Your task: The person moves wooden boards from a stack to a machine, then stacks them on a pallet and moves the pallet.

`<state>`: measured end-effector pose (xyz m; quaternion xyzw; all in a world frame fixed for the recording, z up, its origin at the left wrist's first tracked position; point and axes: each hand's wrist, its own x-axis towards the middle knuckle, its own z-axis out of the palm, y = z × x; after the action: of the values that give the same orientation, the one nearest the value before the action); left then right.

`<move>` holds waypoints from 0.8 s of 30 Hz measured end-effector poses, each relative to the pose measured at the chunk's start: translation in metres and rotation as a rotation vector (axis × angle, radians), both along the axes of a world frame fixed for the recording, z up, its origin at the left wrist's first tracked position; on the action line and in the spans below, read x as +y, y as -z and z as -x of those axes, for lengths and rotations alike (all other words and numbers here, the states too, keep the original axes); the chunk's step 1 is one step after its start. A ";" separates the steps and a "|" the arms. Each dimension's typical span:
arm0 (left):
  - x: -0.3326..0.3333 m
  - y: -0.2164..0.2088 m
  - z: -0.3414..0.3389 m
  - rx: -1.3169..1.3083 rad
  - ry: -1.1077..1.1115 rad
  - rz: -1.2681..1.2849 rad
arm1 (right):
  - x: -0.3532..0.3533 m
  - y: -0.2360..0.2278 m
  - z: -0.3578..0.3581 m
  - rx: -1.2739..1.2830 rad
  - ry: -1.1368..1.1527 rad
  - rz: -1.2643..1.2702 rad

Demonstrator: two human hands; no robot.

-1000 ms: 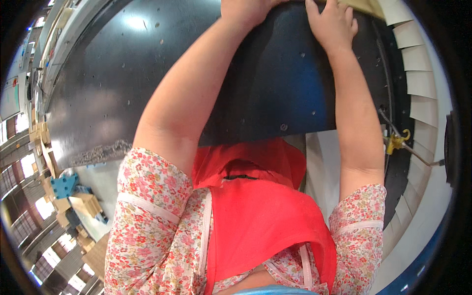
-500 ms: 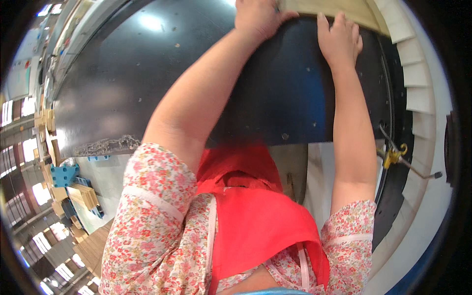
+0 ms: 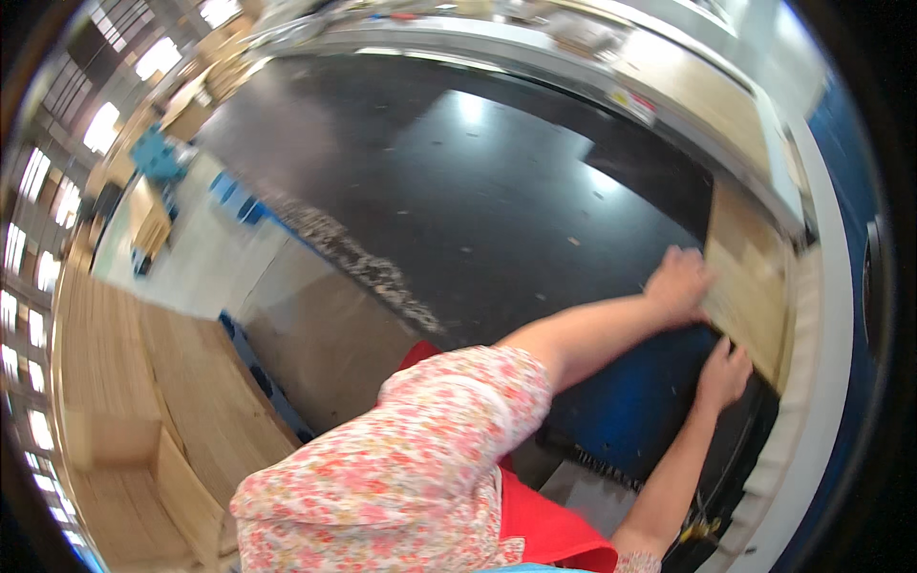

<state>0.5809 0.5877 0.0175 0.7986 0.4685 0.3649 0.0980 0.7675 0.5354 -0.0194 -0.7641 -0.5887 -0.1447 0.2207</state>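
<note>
A flat, pale wooden board (image 3: 750,277) lies on the black tabletop (image 3: 497,191) at the right, close to the white slatted strip. My left hand (image 3: 680,285) rests at the board's left edge, thumb and fingers apart, slightly blurred. Nearer to me, my right hand (image 3: 723,374) touches the board's near edge, its thumb raised apart from partly bent fingers. Neither hand is wrapped round the board.
A white rail (image 3: 535,48) runs along the table's far side. A chipped edge (image 3: 353,258) borders its near left side. Large wooden panels (image 3: 191,382) stand at the lower left. A yellow-handled clamp-like fitting (image 3: 702,528) sits near my right forearm.
The view has swung to the right, bringing more of the board and the far rail into sight. Both hands stay at the board's edge.
</note>
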 end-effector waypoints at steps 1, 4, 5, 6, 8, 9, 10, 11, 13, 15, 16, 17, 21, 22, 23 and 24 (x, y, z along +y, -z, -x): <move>0.000 0.005 0.005 -0.123 0.010 -0.037 | 0.006 0.003 0.000 -0.002 -0.010 -0.016; -0.019 0.036 0.028 -0.313 0.072 -0.178 | 0.009 -0.001 -0.003 0.026 -0.052 0.154; -0.042 0.036 0.047 -0.332 0.116 -0.150 | 0.008 0.006 -0.016 0.129 -0.090 0.127; -0.066 0.035 0.067 -0.358 0.127 -0.223 | 0.001 0.001 -0.025 0.219 -0.114 0.010; -0.130 0.020 0.157 -0.273 0.036 -0.358 | 0.027 0.023 -0.053 0.066 -0.404 -0.355; -0.164 0.013 0.208 -0.234 -0.044 -0.409 | 0.015 0.015 -0.045 0.006 -0.318 -0.365; -0.213 0.008 0.266 -0.095 -0.254 -0.375 | 0.009 0.008 -0.030 -0.052 -0.216 -0.340; -0.266 0.001 0.319 -0.022 -0.438 -0.367 | 0.002 0.005 -0.021 -0.097 -0.136 -0.313; -0.373 -0.008 0.395 0.103 -0.989 -0.296 | 0.000 -0.003 0.026 -0.121 -0.219 -0.330; -0.499 -0.011 0.430 0.293 -1.451 -0.285 | -0.032 -0.045 0.147 -0.108 -0.697 -0.538; -0.560 -0.017 0.433 0.326 -1.672 -0.179 | -0.061 -0.072 0.211 -0.095 -0.908 -0.644; -0.618 -0.010 0.428 0.267 -1.871 -0.192 | -0.084 -0.082 0.275 -0.006 -1.045 -0.561; -0.756 0.036 0.389 0.207 -2.559 -0.147 | -0.191 -0.076 0.487 0.169 -1.732 -0.237; -0.768 0.045 0.381 0.131 -2.675 -0.097 | -0.200 -0.042 0.530 0.273 -1.865 -0.011; -0.774 0.060 0.374 0.051 -2.724 -0.072 | -0.247 -0.044 0.571 0.376 -2.054 0.134; -0.778 0.072 0.365 -0.032 -2.768 -0.034 | -0.288 -0.045 0.607 0.311 -2.236 0.196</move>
<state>0.2157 -0.1903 -0.0549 -0.3150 0.8660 0.1790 -0.3447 0.1610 0.2474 0.0256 0.1669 -0.9164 0.2769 0.2362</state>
